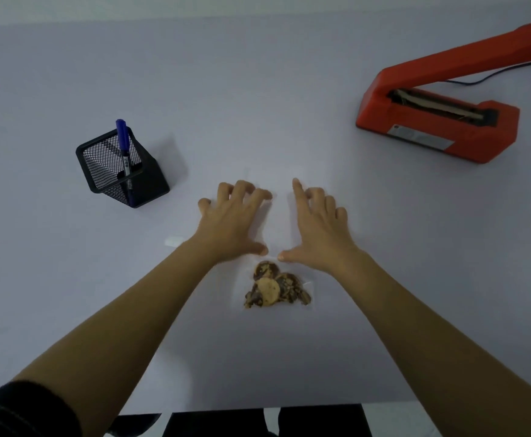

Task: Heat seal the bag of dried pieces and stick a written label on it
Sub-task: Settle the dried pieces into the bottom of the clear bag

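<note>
Your hands flat on the bag.
Left hand (232, 222) and right hand (317, 230) press the clear bag (273, 216) of dried pieces (273, 288) onto the desk (257, 105).

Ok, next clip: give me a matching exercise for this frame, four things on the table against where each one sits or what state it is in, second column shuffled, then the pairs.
Things:
1. heat sealer
2. marker
3. bag of dried pieces
4. white label

Places or states:
A. standing in the black mesh holder
B. flat on the table, just left of the left forearm
C. far right, arm raised
D. lying below the two hands, between the forearms

Pairs: 1-C, 2-A, 3-D, 4-B
</note>
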A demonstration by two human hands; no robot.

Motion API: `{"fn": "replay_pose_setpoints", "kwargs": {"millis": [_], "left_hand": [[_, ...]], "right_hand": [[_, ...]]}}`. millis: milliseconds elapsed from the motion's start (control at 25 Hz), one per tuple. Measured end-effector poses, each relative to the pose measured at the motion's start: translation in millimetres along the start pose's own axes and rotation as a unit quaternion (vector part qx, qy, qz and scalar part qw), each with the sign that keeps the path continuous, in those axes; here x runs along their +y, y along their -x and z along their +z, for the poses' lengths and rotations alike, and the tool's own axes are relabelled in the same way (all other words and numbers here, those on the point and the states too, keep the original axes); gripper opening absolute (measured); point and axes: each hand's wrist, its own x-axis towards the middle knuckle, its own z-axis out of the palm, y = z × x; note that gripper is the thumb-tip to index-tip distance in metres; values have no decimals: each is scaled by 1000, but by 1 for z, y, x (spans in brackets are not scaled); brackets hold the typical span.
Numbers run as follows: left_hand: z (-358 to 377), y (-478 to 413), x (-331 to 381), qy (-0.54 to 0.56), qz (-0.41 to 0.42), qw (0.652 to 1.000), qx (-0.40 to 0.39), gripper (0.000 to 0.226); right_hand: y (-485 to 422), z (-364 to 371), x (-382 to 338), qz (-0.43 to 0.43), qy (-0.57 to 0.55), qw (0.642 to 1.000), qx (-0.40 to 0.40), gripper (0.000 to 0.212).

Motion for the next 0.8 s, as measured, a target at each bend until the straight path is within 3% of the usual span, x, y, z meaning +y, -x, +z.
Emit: {"fn": "replay_pose_setpoints", "kwargs": {"millis": [160,280,440,640,800], "left_hand": [[20,27,12,114,15,992,46,19],[22,27,12,204,45,977,50,17],[19,18,8,197,42,979,43,50],[10,4,-3,159,45,986,-8,85],[6,-9,-9,60,45,997,-20,106]], "right_hand": [[26,19,-4,-23,-89,993,73,56],[33,26,-3,-47,-144,986,64,29],[25,19,-1,-53,-170,983,47,49],[4,1,3,-52,-83,995,-24,90],[-12,-8,-1,-49,-20,996,-69,112]]}}
